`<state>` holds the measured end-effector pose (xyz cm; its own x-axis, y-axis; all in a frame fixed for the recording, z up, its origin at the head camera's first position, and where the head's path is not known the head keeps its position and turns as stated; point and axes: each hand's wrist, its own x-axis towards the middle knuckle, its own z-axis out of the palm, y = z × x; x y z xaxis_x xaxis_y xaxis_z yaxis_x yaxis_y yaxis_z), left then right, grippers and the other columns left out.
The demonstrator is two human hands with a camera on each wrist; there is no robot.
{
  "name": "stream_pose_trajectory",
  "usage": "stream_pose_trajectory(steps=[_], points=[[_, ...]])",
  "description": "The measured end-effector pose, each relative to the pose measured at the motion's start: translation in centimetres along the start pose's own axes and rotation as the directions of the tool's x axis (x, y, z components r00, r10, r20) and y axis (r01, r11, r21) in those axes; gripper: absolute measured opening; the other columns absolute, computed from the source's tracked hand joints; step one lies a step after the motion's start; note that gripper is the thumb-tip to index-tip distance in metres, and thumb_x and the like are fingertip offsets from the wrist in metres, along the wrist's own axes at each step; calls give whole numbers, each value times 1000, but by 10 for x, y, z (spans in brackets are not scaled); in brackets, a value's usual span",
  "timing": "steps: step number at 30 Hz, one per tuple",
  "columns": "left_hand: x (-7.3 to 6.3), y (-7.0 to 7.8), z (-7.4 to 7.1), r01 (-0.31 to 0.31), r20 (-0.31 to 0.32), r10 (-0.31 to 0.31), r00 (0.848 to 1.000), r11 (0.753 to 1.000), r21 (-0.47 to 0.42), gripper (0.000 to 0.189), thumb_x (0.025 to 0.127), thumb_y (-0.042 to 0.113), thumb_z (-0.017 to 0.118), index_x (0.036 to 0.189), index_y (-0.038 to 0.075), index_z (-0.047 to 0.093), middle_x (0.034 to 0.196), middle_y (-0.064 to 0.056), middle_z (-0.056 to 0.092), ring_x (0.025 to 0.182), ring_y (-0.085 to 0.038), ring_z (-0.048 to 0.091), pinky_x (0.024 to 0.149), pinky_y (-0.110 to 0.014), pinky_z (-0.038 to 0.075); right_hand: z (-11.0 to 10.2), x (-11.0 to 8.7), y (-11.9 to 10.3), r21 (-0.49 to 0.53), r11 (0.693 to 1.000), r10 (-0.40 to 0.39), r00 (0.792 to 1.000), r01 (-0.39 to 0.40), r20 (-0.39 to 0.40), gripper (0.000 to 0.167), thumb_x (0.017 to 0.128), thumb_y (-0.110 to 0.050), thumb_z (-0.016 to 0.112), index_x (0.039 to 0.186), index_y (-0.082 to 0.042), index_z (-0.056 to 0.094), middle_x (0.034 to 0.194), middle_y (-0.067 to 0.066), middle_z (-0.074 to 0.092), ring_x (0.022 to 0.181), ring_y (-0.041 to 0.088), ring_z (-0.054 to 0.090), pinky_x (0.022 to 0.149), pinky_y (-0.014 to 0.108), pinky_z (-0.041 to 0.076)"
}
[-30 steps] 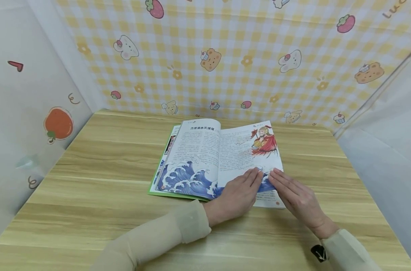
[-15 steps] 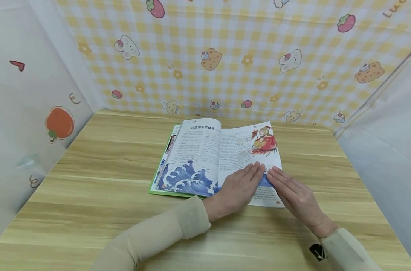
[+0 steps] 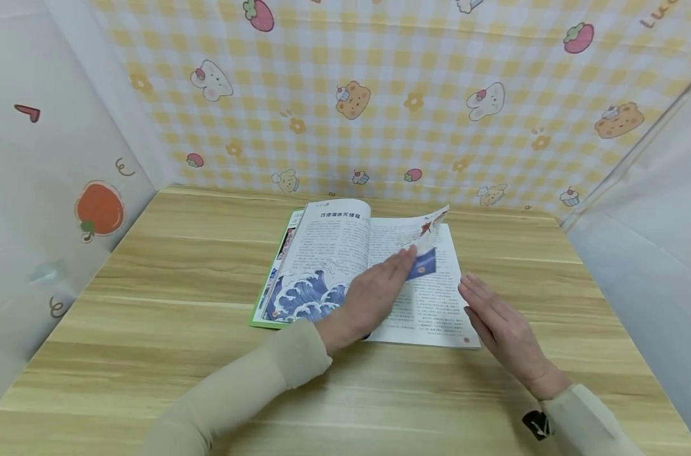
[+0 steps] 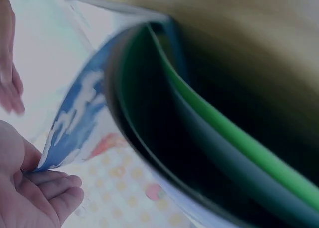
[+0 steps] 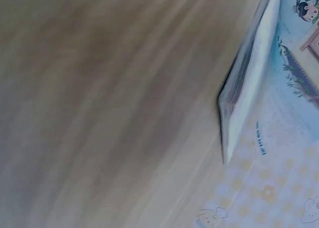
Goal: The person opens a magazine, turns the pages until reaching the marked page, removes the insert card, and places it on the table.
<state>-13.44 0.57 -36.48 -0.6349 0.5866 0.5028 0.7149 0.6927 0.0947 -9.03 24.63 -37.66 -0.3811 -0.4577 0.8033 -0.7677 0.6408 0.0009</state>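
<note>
An open magazine point(image 3: 316, 247) with printed text and a blue wave drawing lies on the table, its green cover edge showing at the left. My left hand point(image 3: 376, 294) reaches across it and pinches the lower outer corner of a right-side page point(image 3: 424, 263), which is lifted and curled leftward. In the left wrist view that page point(image 4: 79, 115) runs in between the thumb and fingers of the left hand point(image 4: 37, 193). Another text page point(image 3: 436, 307) is uncovered below. At the magazine's right edge, my right hand point(image 3: 507, 335) has straight fingers; whether they touch the paper I cannot tell.
The wooden table point(image 3: 168, 278) extends around the magazine on all sides. A yellow checked cloth point(image 3: 299, 82) with cartoon prints hangs behind it. A white panel point(image 3: 31, 190) stands at the left and another white panel point(image 3: 664, 158) at the right.
The right-side page with the red-caped figure has been lifted and drawn leftward by my left hand, uncovering the text page under it. My right hand has stayed nearly in place.
</note>
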Motion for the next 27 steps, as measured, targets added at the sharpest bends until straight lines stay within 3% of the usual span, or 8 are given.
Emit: stream_pose_trajectory(steps=[4, 7, 11, 15, 19, 21, 24, 27], points=[[-5, -17, -2, 57, -1, -57, 998, 997, -45, 60, 93, 8, 57, 146, 6, 31, 140, -12, 49, 118, -24, 56, 89, -34, 51, -2, -9, 3, 16, 998, 58, 994, -60, 92, 38, 101, -24, 44, 114, 5, 65, 114, 21, 65, 120, 22, 55, 105, 19, 34], [-10, -29, -5, 89, 38, -86, 996, 992, -85, 66, 90, -1, 56, 148, 8, 26, 146, -14, 40, 104, -27, 63, 75, -33, 54, -3, -17, 6, 22, 992, 120, 971, -127, 206, 45, 100, -33, 42, 118, 2, 64, 117, 20, 64, 119, 22, 56, 106, 14, 30], [-19, -41, -8, 127, 83, -117, 990, 984, -127, 72, 89, -9, 52, 150, 11, 20, 154, -14, 24, 80, -23, 62, 55, -27, 49, -3, -25, 9, -11, 979, 191, 910, -202, 368, 47, 94, -37, 53, 122, 0, 62, 120, 19, 63, 113, 29, 58, 105, 10, 27], [-27, -52, -7, 151, 99, -139, 985, 981, -124, 85, 83, -15, 57, 151, 17, 18, 157, -16, 15, 56, -15, 49, 43, -21, 39, -3, -29, 10, -24, 969, 224, 839, -244, 497, 56, 74, -19, 78, 123, 1, 60, 126, 19, 59, 112, 34, 57, 95, 28, 44], [-36, -58, -4, 163, 115, -151, 982, 981, -107, 89, 80, -15, 60, 149, 24, 20, 157, -19, 10, 45, -11, 35, 38, -17, 29, -2, -31, 11, 0, 967, 210, 792, -257, 574, 64, 69, -15, 81, 125, 3, 57, 130, 21, 54, 115, 38, 54, 87, 44, 49], [-40, -61, -2, 170, 127, -156, 979, 979, -109, 86, 83, -12, 60, 149, 25, 21, 157, -20, 7, 52, -12, 43, 38, -17, 30, -1, -31, 11, 11, 967, 200, 781, -256, 592, 64, 70, -17, 80, 126, 5, 56, 131, 22, 53, 116, 39, 53, 87, 46, 49], [-45, -62, 0, 177, 138, -163, 977, 979, -99, 79, 86, -10, 56, 148, 27, 23, 157, -20, 6, 90, -25, 61, 41, -20, 39, 0, -32, 11, 12, 970, 188, 775, -245, 603, 65, 71, -19, 80, 126, 6, 55, 132, 22, 52, 117, 39, 53, 88, 45, 48], [-47, -63, 4, 171, 159, -165, 973, 985, -24, 73, 89, -8, 55, 147, 26, 27, 156, -22, 8, 128, -41, 42, 59, -31, 54, 1, -33, 11, 1, 973, 182, 777, -229, 602, 66, 70, -19, 81, 125, 7, 55, 131, 21, 53, 117, 38, 54, 89, 42, 47]])
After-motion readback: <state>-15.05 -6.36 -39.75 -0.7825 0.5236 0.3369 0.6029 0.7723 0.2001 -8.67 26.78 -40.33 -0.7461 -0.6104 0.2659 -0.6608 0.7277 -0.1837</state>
